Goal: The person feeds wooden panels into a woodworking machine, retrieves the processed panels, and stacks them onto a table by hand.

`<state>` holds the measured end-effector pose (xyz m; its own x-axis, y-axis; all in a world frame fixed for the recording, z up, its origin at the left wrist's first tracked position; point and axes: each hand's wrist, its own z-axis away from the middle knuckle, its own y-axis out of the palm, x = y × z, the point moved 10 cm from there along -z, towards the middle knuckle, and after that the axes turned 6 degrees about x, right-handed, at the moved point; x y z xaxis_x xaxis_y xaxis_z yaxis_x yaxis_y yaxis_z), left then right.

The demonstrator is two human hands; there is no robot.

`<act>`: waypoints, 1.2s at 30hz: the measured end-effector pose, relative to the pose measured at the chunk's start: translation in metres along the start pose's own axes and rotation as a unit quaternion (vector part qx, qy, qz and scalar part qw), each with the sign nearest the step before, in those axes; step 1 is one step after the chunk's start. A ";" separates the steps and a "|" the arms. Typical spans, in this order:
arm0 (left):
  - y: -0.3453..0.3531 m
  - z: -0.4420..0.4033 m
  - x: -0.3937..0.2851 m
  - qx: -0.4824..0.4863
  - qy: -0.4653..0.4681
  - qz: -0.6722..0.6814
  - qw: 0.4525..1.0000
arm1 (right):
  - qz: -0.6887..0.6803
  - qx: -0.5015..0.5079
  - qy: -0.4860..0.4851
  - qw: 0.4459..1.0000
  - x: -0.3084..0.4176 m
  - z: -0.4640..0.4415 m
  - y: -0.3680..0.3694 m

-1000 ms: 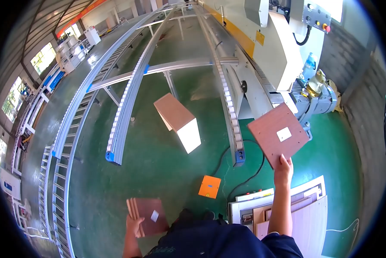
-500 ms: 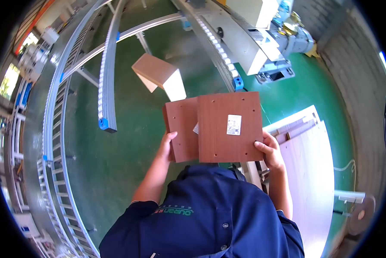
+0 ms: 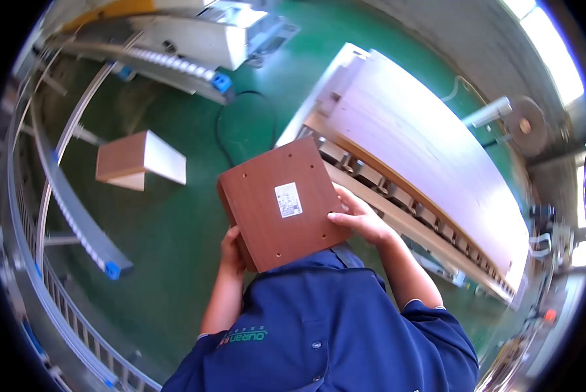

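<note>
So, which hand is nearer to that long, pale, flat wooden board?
The right. The right hand holds the square reddish-brown wooden panels on the side toward the board; the left hand holds their opposite side, farther away.

Green floor [image 3: 199, 206] open between brown panels [image 3: 260, 202] and angled box [image 3: 121, 155], pale board stack [image 3: 423, 130] blocking the right, roller rail [image 3: 175, 63] ahead

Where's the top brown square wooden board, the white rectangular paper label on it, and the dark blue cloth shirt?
Top brown square wooden board [image 3: 288, 232]: head view, bare face below the label.
White rectangular paper label [image 3: 288, 200]: head view, its middle.
Dark blue cloth shirt [image 3: 352, 320]: head view, its front.
</note>
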<state>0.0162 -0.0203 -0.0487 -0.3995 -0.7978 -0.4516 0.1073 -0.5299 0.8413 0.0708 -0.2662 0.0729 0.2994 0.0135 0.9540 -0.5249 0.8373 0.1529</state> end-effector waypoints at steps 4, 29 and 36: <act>0.011 -0.007 0.022 0.052 -0.050 -0.042 0.996 | -0.102 -0.052 0.009 0.993 -0.010 0.042 0.003; 0.310 -0.348 0.211 0.185 -0.169 -0.210 0.945 | -0.247 -0.346 -0.089 0.901 0.003 0.140 -0.366; 0.329 -0.462 0.232 0.136 -0.129 -0.282 0.941 | -0.260 -0.352 -0.065 0.897 0.004 0.104 -0.465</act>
<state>0.3792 -0.5122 -0.0136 -0.5341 -0.2964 -0.7917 -0.4110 -0.7274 0.5496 0.2335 -0.7124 0.0328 0.2377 -0.5044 0.8301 0.3051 0.8501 0.4292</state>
